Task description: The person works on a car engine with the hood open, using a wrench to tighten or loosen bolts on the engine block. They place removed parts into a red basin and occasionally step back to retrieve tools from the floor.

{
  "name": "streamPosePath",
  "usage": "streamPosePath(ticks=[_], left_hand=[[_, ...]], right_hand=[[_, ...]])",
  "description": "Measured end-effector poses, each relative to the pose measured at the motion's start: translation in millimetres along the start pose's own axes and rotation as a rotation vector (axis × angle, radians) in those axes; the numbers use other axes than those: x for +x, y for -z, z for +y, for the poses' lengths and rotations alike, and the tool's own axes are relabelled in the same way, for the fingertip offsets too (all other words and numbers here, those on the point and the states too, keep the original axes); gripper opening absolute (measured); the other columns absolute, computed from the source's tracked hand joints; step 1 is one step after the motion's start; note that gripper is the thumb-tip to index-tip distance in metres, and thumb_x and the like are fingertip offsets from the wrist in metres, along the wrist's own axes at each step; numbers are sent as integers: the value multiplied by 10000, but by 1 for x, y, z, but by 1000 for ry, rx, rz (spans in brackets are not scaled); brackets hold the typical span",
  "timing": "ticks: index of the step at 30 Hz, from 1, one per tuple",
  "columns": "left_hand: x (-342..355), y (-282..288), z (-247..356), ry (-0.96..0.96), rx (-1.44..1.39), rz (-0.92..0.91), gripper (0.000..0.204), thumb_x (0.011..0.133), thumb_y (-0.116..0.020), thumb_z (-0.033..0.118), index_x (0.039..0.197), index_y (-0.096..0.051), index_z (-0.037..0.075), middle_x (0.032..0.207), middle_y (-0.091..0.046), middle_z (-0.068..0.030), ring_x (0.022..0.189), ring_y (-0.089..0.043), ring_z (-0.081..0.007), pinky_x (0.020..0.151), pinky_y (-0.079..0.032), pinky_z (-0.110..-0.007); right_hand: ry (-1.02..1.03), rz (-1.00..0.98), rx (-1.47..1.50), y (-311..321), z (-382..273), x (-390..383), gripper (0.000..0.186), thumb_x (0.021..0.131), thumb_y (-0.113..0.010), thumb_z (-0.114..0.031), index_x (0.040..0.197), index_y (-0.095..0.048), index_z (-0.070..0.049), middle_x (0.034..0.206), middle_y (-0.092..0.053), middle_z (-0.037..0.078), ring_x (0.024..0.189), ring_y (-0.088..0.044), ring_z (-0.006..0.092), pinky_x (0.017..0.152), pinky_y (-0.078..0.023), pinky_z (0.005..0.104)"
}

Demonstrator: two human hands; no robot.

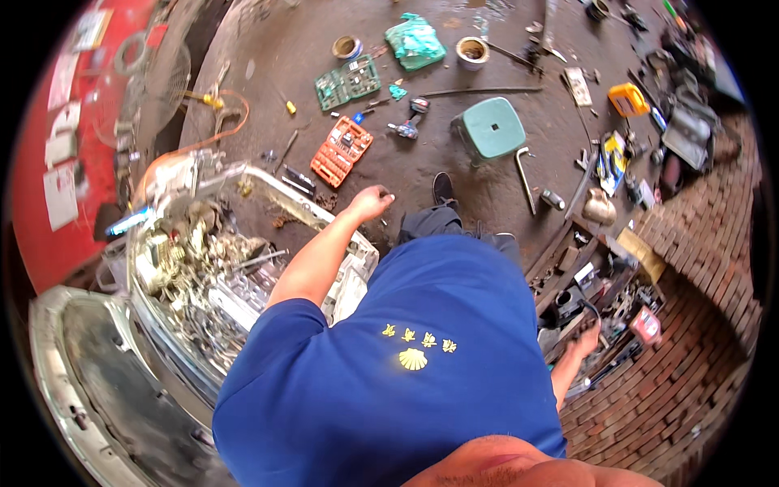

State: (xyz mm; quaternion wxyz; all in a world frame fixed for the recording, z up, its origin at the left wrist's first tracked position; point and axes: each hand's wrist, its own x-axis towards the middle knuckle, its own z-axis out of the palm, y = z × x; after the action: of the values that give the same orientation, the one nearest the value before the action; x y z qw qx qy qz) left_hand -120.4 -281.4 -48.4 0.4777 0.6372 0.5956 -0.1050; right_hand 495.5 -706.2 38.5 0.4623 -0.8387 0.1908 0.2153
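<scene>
My left hand (372, 203) is held over the edge of a metal tray of greasy parts (203, 268), its fingers curled; whether the small pale spot at the fingertips is an object is unclear. My right hand (583, 341) reaches into a wooden bin of tools and parts (568, 258) at my right, fingers bent at a dark curved piece (586, 307); what they grip is hard to make out. A pink container (646, 324) lies beside that hand. An orange socket case (341, 154) lies open on the floor ahead of my left hand.
A green stool (492, 126), green tool case (345, 85), power tool (410, 122), L-shaped wrench (527, 187) and rods lie ahead. A yellow jug (627, 101) and clutter line the right near brickwork (698, 235). A red panel (61, 178) and fan (158, 93) stand left.
</scene>
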Motion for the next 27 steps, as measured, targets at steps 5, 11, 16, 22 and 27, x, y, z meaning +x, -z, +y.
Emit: streamPosePath(ticks=[5, 11, 16, 22, 27], left_hand=[[-6, 51, -51, 62, -335, 326, 410, 952, -685, 367, 1141, -726, 5, 1098, -745, -225, 1077, -713, -348, 947, -542, -414], [-50, 34, -132, 250, -837, 643, 329, 984, -674, 287, 1143, -718, 2, 956, -752, -125, 901, -707, -222, 824, -543, -339], [-127, 6, -133, 438, -1053, 839, 325, 994, -684, 305, 1195, -708, 50, 895, -743, -88, 799, -681, -172, 731, -538, -330], [-199, 18, -48, 699, -1129, 1148, 287, 1013, -645, 262, 1135, -716, 12, 954, -752, -86, 891, -683, -156, 801, -527, -320], [-202, 4, -7, 746, -1281, 1356, 295, 1021, -650, 227, 1187, -685, -15, 982, -736, -92, 910, -673, -164, 826, -526, -322]], right_hand=[[731, -739, -505, -207, -113, -84, 235, 1009, -619, -152, 1142, -680, 32, 966, -673, 58, 883, -626, 174, 899, -534, 347], [173, -1750, -92, -421, -217, -246, 432, 951, -603, -127, 1358, -604, 18, 1496, -553, 207, 1476, -429, 351, 1284, -155, 603], [183, -2240, -424, -567, -232, -411, 471, 852, -714, -254, 1252, -660, -12, 1524, -508, 234, 1498, -373, 363, 1278, -96, 585], [-149, -2500, -738, -657, -185, -568, 491, 806, -760, -309, 1135, -601, 18, 1273, -602, 144, 1335, -527, 330, 1171, -337, 505], [-179, -2592, -1219, -687, -130, -643, 515, 921, -622, -233, 1357, -582, 39, 1357, -610, 152, 1290, -580, 294, 1106, -438, 498]])
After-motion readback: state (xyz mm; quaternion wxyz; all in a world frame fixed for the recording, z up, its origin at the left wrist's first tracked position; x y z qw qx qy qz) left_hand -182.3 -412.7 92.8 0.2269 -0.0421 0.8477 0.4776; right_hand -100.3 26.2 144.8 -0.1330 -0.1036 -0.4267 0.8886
